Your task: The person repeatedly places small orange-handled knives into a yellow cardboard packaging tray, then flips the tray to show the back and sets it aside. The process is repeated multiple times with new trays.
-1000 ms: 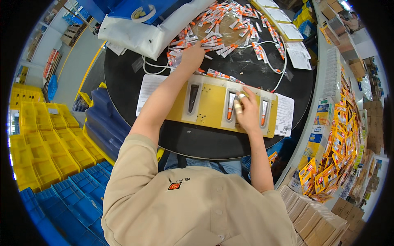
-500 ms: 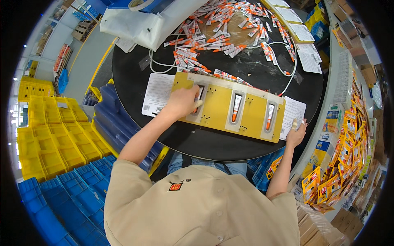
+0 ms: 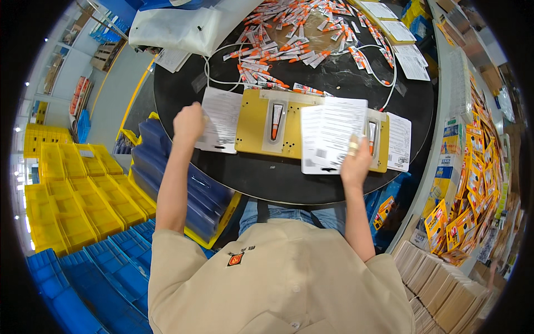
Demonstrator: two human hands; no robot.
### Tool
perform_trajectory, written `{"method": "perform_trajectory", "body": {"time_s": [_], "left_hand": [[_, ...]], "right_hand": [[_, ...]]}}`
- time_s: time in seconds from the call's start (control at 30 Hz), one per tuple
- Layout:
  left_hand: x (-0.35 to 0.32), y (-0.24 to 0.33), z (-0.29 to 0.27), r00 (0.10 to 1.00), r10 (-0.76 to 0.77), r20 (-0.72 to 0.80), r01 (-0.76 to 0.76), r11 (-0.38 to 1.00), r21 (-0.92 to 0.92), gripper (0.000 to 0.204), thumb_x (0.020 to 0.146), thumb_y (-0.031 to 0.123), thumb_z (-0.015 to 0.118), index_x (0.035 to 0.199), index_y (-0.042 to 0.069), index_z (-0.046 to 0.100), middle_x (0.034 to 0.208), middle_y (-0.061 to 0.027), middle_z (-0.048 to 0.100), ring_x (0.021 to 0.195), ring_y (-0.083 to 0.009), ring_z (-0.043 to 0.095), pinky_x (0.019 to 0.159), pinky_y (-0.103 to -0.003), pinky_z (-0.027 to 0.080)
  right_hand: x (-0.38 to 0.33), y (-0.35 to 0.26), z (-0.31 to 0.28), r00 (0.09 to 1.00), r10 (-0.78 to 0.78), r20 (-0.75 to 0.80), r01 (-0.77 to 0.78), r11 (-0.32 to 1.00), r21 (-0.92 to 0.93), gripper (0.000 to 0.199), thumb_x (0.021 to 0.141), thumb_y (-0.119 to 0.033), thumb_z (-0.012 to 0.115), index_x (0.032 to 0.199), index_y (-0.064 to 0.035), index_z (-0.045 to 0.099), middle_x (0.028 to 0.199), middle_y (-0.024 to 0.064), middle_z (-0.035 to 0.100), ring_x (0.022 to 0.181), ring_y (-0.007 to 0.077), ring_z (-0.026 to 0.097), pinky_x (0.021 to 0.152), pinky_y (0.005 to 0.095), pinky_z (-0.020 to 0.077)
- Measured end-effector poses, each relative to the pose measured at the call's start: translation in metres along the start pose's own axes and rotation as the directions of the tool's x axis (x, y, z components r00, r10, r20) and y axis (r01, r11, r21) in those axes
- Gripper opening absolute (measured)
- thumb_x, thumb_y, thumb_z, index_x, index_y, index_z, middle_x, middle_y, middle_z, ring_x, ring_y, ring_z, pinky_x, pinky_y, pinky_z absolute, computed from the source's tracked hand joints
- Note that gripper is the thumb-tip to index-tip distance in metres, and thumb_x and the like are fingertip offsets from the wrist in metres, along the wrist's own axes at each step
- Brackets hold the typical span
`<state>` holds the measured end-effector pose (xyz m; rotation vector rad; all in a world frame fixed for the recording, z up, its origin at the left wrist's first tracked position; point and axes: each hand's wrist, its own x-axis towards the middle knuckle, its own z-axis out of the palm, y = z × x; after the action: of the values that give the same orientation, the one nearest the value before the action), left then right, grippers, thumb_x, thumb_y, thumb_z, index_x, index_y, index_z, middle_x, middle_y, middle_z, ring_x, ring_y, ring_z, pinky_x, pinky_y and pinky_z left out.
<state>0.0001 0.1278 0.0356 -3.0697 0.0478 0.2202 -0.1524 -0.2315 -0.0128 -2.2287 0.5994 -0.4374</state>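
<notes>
My right hand (image 3: 356,162) pinches a few white printed cards (image 3: 332,133) by their right edge. These cards lie over the middle of a yellow fixture board (image 3: 256,119) and hide the pocket there. In the board's left pocket lies a small white tube with an orange cap (image 3: 276,122) inside a clear blister. Another tube (image 3: 371,133) shows partly in the right pocket, beside the cards. My left hand (image 3: 189,123) is closed at the left edge of a white card stack (image 3: 219,123); what its fingers grip is hidden. A second card stack (image 3: 399,142) sits at the board's right end.
Many loose orange-capped tubes (image 3: 267,55) cover the far part of the round black table (image 3: 261,181). A white cable (image 3: 396,78) curves among them. Yellow crates (image 3: 72,206) and blue crates (image 3: 94,267) stand at left; orange packaged goods (image 3: 445,228) lie at right.
My left hand has left the board's left pocket, exposing its tube, and moved to the left card stack. My right hand has brought cards from the right stack over the board's middle.
</notes>
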Motion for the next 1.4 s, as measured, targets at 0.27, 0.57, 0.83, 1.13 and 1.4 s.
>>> {"method": "perform_trajectory", "body": {"time_s": [0.27, 0.57, 0.83, 1.13, 1.4], "left_hand": [[-0.024, 0.031, -0.031, 0.986, 0.17, -0.001, -0.135, 0.779, -0.613, 0.03, 0.075, 0.019, 0.073, 0.094, -0.003, 0.063, 0.075, -0.0232, 0.064, 0.076, -0.0349, 0.066, 0.067, -0.041, 0.049], [-0.031, 0.12, 0.011, 0.882, 0.417, 0.219, -0.379, 0.905, -0.195, 0.08, 0.078, 0.041, 0.072, 0.146, 0.022, 0.034, 0.153, -0.0221, 0.021, 0.1, -0.0415, 0.062, 0.087, -0.044, 0.051], [-0.018, 0.089, 0.011, 0.89, 0.423, 0.17, -0.387, 0.898, -0.208, 0.086, 0.074, 0.038, 0.075, 0.147, 0.032, 0.03, 0.154, -0.0217, 0.014, 0.091, -0.0391, 0.065, 0.079, -0.04, 0.053], [-0.031, 0.18, 0.004, 0.776, 0.606, 0.174, -0.556, 0.788, -0.264, 0.091, 0.071, 0.034, 0.078, 0.147, 0.024, 0.03, 0.156, -0.0157, 0.012, 0.102, -0.0388, 0.063, 0.084, -0.045, 0.052], [0.046, 0.068, 0.003, 0.746, 0.555, 0.369, -0.571, 0.817, -0.075, 0.086, 0.07, 0.02, 0.077, 0.145, 0.03, 0.036, 0.158, -0.0126, 0.009, 0.121, -0.0366, 0.052, 0.094, -0.042, 0.047]], "right_hand": [[0.012, 0.001, -0.01, 0.979, -0.16, -0.129, 0.185, 0.958, 0.218, 0.042, 0.094, -0.009, 0.049, 0.134, 0.003, 0.045, 0.127, 0.0236, 0.054, 0.119, 0.0356, 0.052, 0.102, 0.0359, 0.0378], [0.019, 0.067, -0.014, 0.975, -0.19, 0.119, 0.222, 0.745, -0.629, 0.048, 0.09, -0.019, 0.05, 0.137, -0.0143, 0.049, 0.148, 0.0199, 0.029, 0.14, 0.038, 0.019, 0.108, 0.0661, 0.0099], [0.163, 0.214, -0.099, 0.926, 0.179, -0.332, -0.346, 0.754, -0.558, 0.059, 0.094, -0.046, 0.047, 0.138, -0.0071, 0.042, 0.129, 0.0293, 0.049, 0.119, 0.0437, 0.048, 0.099, 0.0473, 0.0404], [0.129, 0.279, -0.08, 0.736, 0.557, -0.385, -0.641, 0.757, -0.129, 0.073, 0.093, -0.063, 0.031, 0.111, 0.0004, 0.064, 0.11, 0.0264, 0.063, 0.104, 0.0466, 0.056, 0.09, 0.0496, 0.0435], [-0.062, 0.158, 0.007, 0.706, 0.603, -0.371, -0.558, 0.796, 0.232, 0.065, 0.099, -0.048, 0.036, 0.104, 0.0141, 0.054, 0.104, 0.0345, 0.058, 0.1, 0.0469, 0.054, 0.089, 0.0467, 0.0422]]}}
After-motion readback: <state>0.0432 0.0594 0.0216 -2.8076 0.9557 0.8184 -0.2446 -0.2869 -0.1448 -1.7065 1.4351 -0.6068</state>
